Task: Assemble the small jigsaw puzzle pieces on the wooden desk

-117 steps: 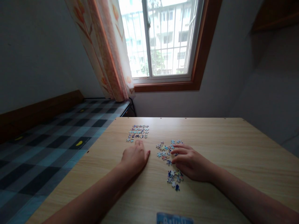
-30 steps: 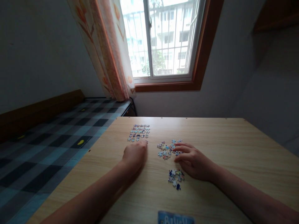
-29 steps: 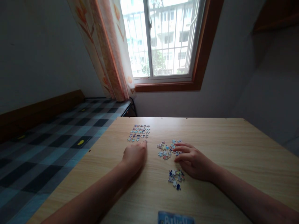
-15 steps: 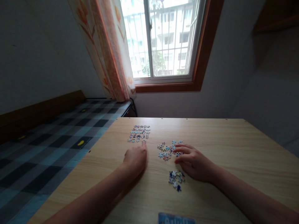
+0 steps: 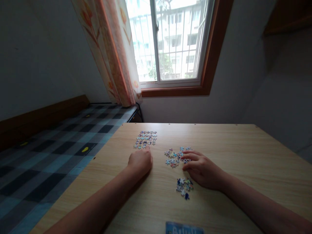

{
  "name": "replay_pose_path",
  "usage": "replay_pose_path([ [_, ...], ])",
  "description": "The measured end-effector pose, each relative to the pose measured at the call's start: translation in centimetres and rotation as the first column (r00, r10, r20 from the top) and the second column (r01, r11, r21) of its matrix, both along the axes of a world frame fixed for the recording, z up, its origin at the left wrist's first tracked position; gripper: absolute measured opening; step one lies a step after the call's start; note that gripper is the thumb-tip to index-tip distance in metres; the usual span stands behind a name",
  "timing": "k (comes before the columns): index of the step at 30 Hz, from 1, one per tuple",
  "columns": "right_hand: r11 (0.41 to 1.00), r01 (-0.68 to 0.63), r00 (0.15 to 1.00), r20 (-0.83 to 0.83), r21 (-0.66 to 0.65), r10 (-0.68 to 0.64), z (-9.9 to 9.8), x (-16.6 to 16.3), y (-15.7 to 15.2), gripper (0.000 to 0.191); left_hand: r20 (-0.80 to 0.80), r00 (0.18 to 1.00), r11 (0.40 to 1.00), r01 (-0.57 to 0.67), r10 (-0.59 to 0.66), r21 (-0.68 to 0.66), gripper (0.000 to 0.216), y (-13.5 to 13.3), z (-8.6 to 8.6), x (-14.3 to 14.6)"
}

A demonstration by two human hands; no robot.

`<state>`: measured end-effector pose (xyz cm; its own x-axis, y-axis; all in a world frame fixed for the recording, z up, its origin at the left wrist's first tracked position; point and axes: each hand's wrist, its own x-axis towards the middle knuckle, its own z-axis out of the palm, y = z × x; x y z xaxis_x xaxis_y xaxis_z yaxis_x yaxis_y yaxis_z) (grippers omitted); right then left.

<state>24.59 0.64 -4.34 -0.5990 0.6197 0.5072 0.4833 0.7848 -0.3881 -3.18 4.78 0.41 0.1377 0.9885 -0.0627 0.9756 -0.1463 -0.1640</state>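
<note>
Small jigsaw pieces (image 5: 146,139) lie face up in several short rows at the table's far left. My left hand (image 5: 140,160) is closed with its index finger stretched forward, the fingertip on a puzzle piece at the right end of the nearest row; the finger mostly covers that piece. To the right, my right hand (image 5: 202,169) rests with fingers apart, its fingertips touching the edge of a loose cluster of jigsaw pieces (image 5: 172,157). Some pieces there are hidden under the fingers. Closer to me sits a smaller pile of mixed jigsaw pieces (image 5: 184,187).
A blue printed box or card (image 5: 184,228) shows at the bottom edge. The light wooden table (image 5: 231,143) reaches toward the wall below a barred window (image 5: 177,48). On the left stands a bed with a checked cover (image 5: 60,156), beside a flowered curtain (image 5: 109,48).
My left hand has shifted slightly left and away from me, with the puzzle piece under its fingertip moving closer to the row. My right hand stays in place.
</note>
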Motion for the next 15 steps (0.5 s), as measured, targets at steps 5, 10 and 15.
replay_pose_path([
  [5, 1.0, -0.001, 1.0, -0.003, -0.001, 0.001, 0.07, 0.0, -0.02, 0.026, 0.002, 1.0, 1.0, 0.004, -0.004, 0.027, 0.049, -0.32, -0.04, 0.04],
  [10, 1.0, 0.001, 1.0, -0.004, -0.003, -0.001, 0.3, -0.05, -0.12, 0.025, 0.009, 1.0, 0.999, 0.025, -0.025, 0.029, 0.04, -0.74, 0.03, 0.15],
  [15, 1.0, 0.001, 1.0, -0.008, -0.002, -0.001, 0.24, -0.09, -0.07, 0.026, 0.016, 0.999, 0.999, 0.03, -0.03, 0.021, 0.04, -0.62, -0.17, 0.17],
])
